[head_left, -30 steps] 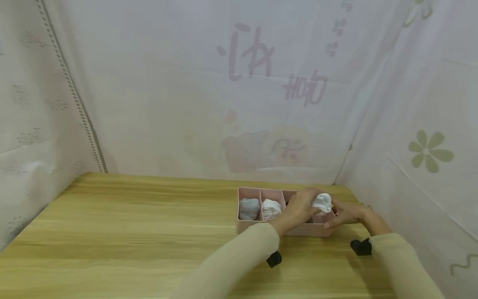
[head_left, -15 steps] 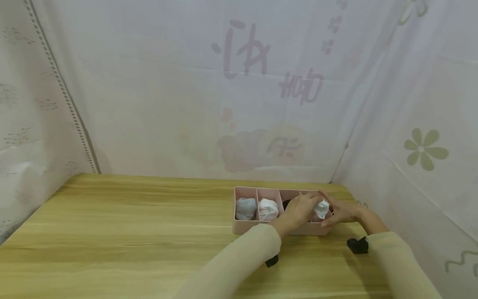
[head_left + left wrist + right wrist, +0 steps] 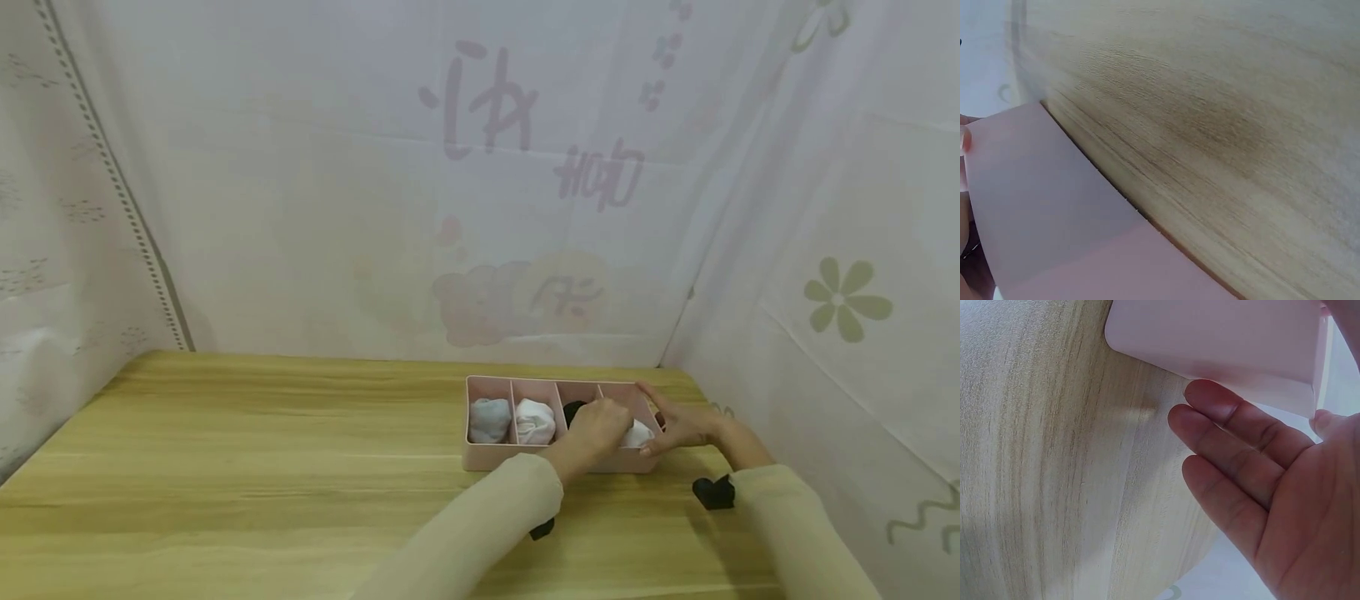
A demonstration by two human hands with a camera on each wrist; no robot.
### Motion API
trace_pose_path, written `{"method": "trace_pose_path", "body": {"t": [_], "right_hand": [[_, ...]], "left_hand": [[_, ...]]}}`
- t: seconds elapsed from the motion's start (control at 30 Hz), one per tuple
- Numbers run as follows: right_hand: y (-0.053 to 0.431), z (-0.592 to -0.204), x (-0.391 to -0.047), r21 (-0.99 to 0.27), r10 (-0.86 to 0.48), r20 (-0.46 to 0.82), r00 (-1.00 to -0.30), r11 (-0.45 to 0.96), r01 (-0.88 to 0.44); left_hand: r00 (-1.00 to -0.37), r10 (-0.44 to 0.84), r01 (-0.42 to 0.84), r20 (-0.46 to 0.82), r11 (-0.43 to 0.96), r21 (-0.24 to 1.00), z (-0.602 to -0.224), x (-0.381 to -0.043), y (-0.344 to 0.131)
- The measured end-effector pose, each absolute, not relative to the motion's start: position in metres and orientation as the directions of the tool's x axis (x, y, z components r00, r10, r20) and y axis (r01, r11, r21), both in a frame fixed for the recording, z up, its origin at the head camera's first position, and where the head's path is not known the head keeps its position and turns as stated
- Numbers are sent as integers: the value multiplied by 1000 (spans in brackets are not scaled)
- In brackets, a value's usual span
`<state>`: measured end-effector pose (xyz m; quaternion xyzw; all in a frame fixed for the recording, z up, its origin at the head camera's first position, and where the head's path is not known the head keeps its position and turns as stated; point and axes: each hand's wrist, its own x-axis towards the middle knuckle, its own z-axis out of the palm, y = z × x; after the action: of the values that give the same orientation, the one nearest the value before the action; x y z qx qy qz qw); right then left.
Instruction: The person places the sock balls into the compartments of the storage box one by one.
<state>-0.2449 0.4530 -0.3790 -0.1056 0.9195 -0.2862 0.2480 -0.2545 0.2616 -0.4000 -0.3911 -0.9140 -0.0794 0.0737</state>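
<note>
A long pink divided box (image 3: 540,457) sits toward the table's right side. Its compartments hold a balled grey cloth (image 3: 490,420), a balled white cloth (image 3: 536,422) and a black item (image 3: 573,412), with another white bundle (image 3: 638,434) at the right end; the bundles look like rolled socks. My left hand (image 3: 600,427) reaches over the third compartment, fingers bent down and their tips hidden. At the box's right end, my right hand (image 3: 686,427) grips it between thumb and index finger. Its other fingers (image 3: 1235,500) extend below in the right wrist view.
The wood-grain table (image 3: 247,467) extends to the left of the box. Pale printed cloth (image 3: 337,208) hangs behind and on both sides, close to the right hand. Black wrist devices (image 3: 714,492) show beneath the sleeves.
The white bundle has gone from my left hand down into the right-end compartment. My left hand has moved left off it; my right hand stays at the box's end. The view has shifted slightly.
</note>
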Motion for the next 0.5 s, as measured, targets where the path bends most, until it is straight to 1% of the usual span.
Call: {"method": "trace_pose_path", "body": {"t": [0.13,0.3,0.4,0.5], "right_hand": [[452,-376,-244,-572,-329,-393,-859,819,-51],[454,-375,-240,-581,-327,-395,-858,813,-43],[455,-375,-239,-591,-340,-392,-855,805,-49],[457,-376,-239,-604,-362,-379,-851,794,-69]], "left_hand": [[-670,726,738,158,673,37,-400,-253,262],[-650,751,759,117,646,77,-400,-250,262],[-631,766,776,124,622,106,-399,-248,261],[-612,777,791,150,602,107,-397,-246,258]]}}
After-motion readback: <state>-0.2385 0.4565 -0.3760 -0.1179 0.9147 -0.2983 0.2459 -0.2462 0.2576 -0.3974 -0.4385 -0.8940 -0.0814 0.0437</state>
